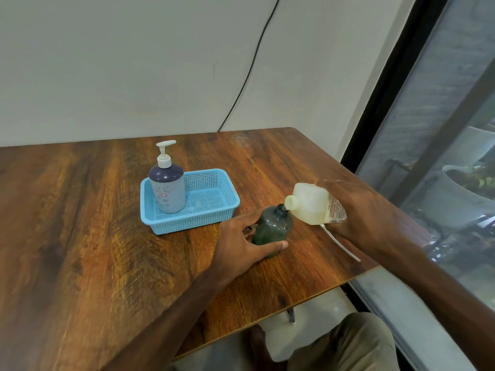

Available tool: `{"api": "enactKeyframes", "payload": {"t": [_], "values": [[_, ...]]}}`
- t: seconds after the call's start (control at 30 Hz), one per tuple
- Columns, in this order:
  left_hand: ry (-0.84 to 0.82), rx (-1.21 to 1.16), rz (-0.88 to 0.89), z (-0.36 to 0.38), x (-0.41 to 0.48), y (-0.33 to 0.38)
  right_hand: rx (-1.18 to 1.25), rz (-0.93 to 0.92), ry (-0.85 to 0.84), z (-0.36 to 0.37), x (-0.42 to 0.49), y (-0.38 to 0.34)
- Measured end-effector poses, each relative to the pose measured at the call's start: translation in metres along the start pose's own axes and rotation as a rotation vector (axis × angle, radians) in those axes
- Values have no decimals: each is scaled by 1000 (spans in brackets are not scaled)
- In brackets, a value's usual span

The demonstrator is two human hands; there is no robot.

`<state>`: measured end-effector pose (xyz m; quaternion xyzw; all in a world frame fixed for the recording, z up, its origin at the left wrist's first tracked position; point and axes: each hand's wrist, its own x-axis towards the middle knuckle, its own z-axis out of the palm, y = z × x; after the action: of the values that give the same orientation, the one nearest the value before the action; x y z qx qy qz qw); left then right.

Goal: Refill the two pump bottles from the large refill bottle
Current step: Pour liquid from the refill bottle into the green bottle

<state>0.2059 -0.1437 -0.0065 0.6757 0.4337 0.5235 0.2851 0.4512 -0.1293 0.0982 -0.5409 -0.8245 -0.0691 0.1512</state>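
Observation:
My right hand (360,218) grips the large white refill bottle (310,206), tipped on its side with its open spout touching the mouth of a small dark green bottle (273,227). The green bottle stands upright on the table with no pump on it. My left hand (241,245) holds it, thumb and fingers curled round its base. A thin white pump tube (341,243) lies on the table under my right wrist; its pump head is hidden. A blue-grey pump bottle (167,188) with a white pump stands in the left end of a blue basket (214,210).
The wooden table (107,236) ends just right of my right hand, along a glass window (442,156). A black cable (254,62) runs down the wall behind. My knee (348,344) shows below the table's front edge.

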Motion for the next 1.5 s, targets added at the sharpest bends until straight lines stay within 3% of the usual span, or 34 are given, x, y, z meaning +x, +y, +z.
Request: {"api": "enactKeyframes", "payload": {"t": [1.5], "values": [[-11,31,-3,-1,-1,0,-24,-1,-13,-7,-1,-5]]}}
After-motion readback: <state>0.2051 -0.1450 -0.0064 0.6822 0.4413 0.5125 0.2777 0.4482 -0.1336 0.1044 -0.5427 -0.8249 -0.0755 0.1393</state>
